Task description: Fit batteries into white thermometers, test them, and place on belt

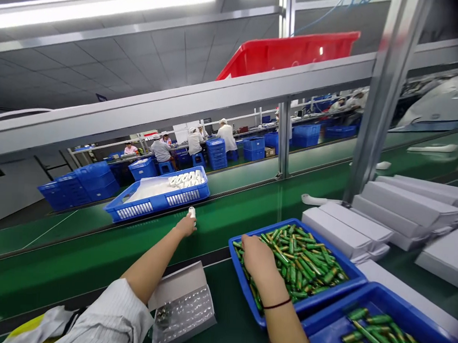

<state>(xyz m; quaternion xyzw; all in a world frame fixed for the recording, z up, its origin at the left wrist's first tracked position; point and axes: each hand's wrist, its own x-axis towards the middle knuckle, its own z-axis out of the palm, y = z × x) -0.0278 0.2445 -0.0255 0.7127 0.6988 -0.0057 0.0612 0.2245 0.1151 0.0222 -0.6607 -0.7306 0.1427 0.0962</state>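
My left hand (185, 226) reaches forward over the green conveyor belt, its fingers closed around a small white plastic piece (192, 213). A blue crate (137, 208) with rows of white plastic parts (187, 178) stands just beyond it. My right hand (259, 256) is down at the left side of a blue tray (261, 320) full of small green cylindrical parts (299, 264) with brass-coloured ends. Its fingers curl inward among those parts; the fingertips and anything between them are hidden. Below my left forearm lies an open white box (182, 317) with a clear moulded insert.
Another blue tray (321, 335) with green parts is at the lower right. White boxes (337, 230) are stacked right of the trays. A metal post (381, 102) and crossbar (179, 102) frame the bench, with a red bin (289, 53) above. People in white work far back.
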